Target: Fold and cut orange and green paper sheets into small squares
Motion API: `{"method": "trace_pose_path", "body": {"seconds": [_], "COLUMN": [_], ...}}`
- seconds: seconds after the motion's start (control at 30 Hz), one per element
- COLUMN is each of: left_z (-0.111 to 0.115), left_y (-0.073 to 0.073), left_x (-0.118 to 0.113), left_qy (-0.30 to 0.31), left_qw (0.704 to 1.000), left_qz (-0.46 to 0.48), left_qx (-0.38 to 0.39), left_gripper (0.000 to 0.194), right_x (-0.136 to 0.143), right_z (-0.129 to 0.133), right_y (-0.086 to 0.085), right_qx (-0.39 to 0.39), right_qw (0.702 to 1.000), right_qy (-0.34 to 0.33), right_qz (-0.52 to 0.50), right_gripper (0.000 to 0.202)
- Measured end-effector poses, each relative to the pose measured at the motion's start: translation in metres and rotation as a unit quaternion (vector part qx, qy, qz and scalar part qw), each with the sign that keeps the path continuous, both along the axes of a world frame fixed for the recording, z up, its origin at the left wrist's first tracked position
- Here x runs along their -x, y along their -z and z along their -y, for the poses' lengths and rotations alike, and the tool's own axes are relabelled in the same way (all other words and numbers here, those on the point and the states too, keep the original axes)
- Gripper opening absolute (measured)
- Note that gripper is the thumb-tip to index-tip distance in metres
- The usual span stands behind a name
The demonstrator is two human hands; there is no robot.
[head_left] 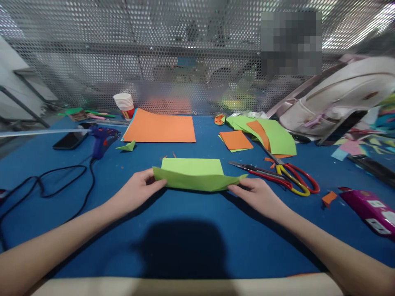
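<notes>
A sheet of light green paper [193, 181] is held by its two ends in front of me, its near part lifted off the blue table. Behind that raised part lies a flat, brighter green area of paper [191, 165]; I cannot tell whether both belong to one sheet. My left hand [145, 185] pinches the left end between thumb and fingers. At the right end, my right hand [251, 191] pinches the paper the same way. Just beyond the right hand lie scissors [293, 176] with red and yellow handles.
Orange sheets [162, 128] lie at the back, near stacked paper cups [124, 105]. A blue glue gun [99, 142] with a black cord rests at left beside a phone [70, 140]. Square papers [237, 139], green sheets [276, 133], a backpack [339, 94] and a purple packet [368, 207] occupy the right.
</notes>
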State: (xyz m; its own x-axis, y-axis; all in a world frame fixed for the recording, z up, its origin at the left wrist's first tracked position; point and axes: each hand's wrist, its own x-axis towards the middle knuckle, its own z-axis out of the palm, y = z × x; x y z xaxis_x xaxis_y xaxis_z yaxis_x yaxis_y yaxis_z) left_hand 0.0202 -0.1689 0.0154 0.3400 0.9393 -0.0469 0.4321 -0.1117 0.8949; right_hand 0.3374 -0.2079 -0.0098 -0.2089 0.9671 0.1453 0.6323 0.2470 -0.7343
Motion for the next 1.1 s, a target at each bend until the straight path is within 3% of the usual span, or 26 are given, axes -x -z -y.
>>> {"method": "trace_pose_path", "body": {"seconds": [0.13, 0.3, 0.57, 0.63, 0.73, 0.93, 1.0, 1.1], "left_z": [0.004, 0.015, 0.020, 0.022, 0.026, 0.031, 0.033, 0.033], "left_y": [-0.001, -0.001, 0.002, 0.001, -0.001, 0.001, 0.002, 0.003], "left_x": [0.000, 0.004, 0.006, 0.008, 0.011, 0.018, 0.018, 0.015], "left_qy": [-0.062, -0.073, -0.077, -0.075, -0.062, 0.006, 0.006, -0.025], "left_qw": [0.998, 0.990, 0.988, 0.986, 0.989, 0.993, 0.991, 0.990], "left_qz": [-0.016, -0.117, -0.134, -0.147, -0.135, -0.113, -0.132, -0.135], "left_qx": [0.023, 0.027, 0.027, 0.012, 0.011, 0.035, 0.024, 0.025], "left_gripper": [0.029, 0.037, 0.039, 0.039, 0.036, 0.031, 0.031, 0.031], "right_x": [0.012, 0.017, 0.014, 0.009, 0.001, 0.001, 0.004, 0.011], "right_z": [0.007, 0.013, 0.011, 0.011, 0.011, 0.014, 0.018, 0.025], "right_y": [-0.008, -0.008, 0.001, 0.004, 0.008, 0.008, 0.007, 0.007], "right_qx": [0.056, 0.077, -0.051, -0.084, -0.090, -0.113, -0.135, -0.142], "right_qw": [0.997, 0.990, 0.988, 0.990, 0.995, 0.977, 0.976, 0.988], "right_qy": [0.061, 0.114, 0.140, 0.106, -0.010, -0.175, -0.168, -0.063], "right_qz": [-0.007, -0.004, -0.038, -0.033, -0.034, -0.034, -0.026, 0.010], "right_gripper": [0.041, 0.046, 0.043, 0.042, 0.032, 0.017, 0.016, 0.024]}}
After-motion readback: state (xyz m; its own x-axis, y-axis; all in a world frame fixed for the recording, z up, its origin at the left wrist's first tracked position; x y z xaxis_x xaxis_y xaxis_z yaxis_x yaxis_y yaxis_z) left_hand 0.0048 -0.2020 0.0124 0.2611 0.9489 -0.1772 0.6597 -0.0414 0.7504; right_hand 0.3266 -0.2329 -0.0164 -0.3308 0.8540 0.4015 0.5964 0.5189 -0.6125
